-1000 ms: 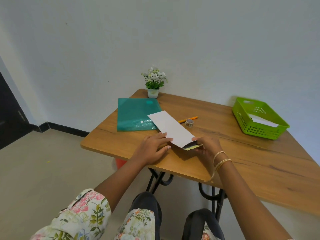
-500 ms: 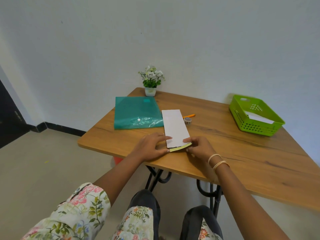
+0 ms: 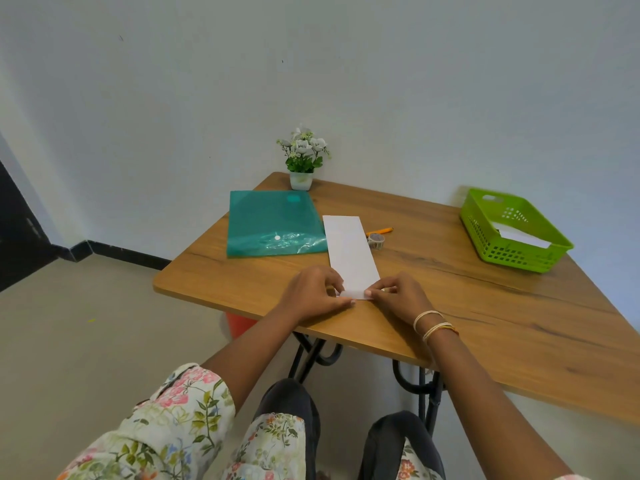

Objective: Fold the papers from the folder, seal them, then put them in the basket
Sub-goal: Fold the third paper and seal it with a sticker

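Observation:
A long white folded paper (image 3: 350,252) lies on the wooden table (image 3: 450,299), running away from me. My left hand (image 3: 313,294) pinches its near left corner, and my right hand (image 3: 398,295) pinches its near right corner. The teal folder (image 3: 273,223) lies flat to the left of the paper. At the table's far right stands the green basket (image 3: 512,230) with a white folded paper (image 3: 523,237) inside. A small roll of tape (image 3: 376,241) sits just right of the paper.
An orange pen (image 3: 382,231) lies behind the tape roll. A small potted plant (image 3: 303,161) stands at the table's back corner by the wall. Something red (image 3: 239,325) shows under the table's near edge. My knees are below the table.
The paper has swung from a slant to lie straight away from me. Its lifted near end now lies flat, and both my hands have closed in on the near corners.

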Demonstrator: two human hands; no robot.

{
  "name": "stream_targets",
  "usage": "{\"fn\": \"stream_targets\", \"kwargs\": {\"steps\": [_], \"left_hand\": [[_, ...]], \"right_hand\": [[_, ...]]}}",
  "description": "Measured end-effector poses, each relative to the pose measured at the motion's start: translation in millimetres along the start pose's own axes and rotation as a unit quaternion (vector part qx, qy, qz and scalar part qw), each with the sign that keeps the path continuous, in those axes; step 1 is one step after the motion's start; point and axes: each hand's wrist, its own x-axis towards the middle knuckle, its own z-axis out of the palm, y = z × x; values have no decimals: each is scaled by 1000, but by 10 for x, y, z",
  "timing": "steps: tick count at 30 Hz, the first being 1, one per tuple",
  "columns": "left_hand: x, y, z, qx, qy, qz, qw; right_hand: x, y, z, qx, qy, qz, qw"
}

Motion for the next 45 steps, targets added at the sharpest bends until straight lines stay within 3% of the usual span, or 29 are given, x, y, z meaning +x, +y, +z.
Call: {"fn": "stream_targets", "kwargs": {"steps": [4,7,12,14,22,30,34,39,43,45], "left_hand": [[-9,-6,9,10,-4,-7,1000],[-30,-14,12,79,-20,70,994],[-32,-20,47,95,-52,101,989],[-33,-14,37,93,-51,103,989],[-13,-71,90,105,-54,37,992],[-35,-36,88,119,-44,35,991],[-54,-12,72,105,-30,47,993],[-71,-15,54,80,-27,44,995],[-71,-3,51,76,-15,43,996],[-74,-5,60,74,-7,43,996]], "right_hand": [[-6,-3,65,-19,30,-14,999],[-68,6,137,-61,81,-38,994],[-289,28,262,-218,125,-224,942],[-352,8,268,-211,103,-231,944],[-375,119,111,-170,135,-165,962],[-402,115,122,-188,141,-121,964],[-342,-58,130,-179,118,-20,977],[-75,-298,19,-2,46,179,983],[79,-396,-5,176,65,238,953],[110,-391,34,161,66,240,955]]}}
